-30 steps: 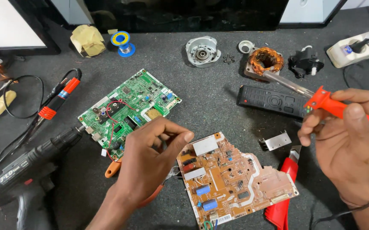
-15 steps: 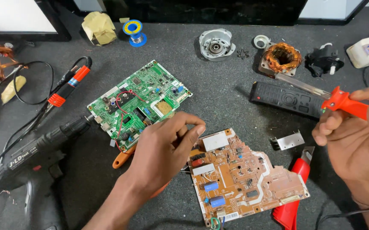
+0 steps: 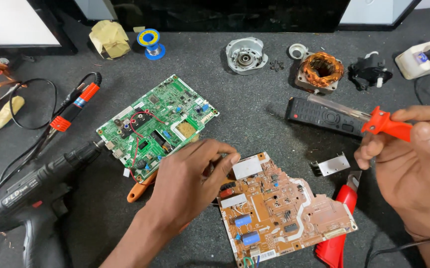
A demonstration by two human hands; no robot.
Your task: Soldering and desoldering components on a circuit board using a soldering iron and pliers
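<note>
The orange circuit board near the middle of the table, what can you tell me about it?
The orange circuit board lies flat and slanted on the dark grey table, component side up. It has an irregular, stepped outline and carries blue cylindrical capacitors, white rectangular parts, small black chips and pale traces. The left hand rests at its upper left corner, fingertips bent over the edge. A red-handled tool lies against its right edge. The green board sits apart, up and left.

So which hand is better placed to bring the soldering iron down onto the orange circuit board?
Probably the right hand: it already grips the soldering iron, tip raised over the remote. The left hand rests at the orange circuit board edge, fingers pinched together.
</note>
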